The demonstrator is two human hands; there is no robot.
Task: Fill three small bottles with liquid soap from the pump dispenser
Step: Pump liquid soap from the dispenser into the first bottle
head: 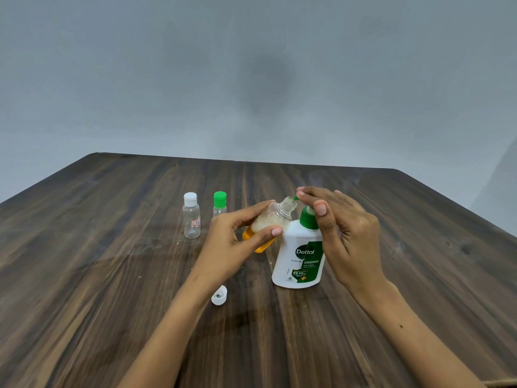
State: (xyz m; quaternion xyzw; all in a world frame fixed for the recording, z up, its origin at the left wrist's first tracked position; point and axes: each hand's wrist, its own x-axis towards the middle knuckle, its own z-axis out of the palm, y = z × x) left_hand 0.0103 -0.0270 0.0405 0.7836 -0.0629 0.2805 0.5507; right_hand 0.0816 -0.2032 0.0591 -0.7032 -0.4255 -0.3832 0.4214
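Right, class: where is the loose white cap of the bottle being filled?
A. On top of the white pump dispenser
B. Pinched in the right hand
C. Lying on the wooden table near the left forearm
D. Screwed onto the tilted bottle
C: the loose white plastic cap lies on the dark wooden table, while the tilted clear bottle's neck is bare.

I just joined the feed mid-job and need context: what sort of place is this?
Probably a plain indoor tabletop set up for the task, not clearly a bathroom or kitchen: a dark wood-grain table against a bare grey wall, with only the Dettol pump dispenser and small bottles on it.
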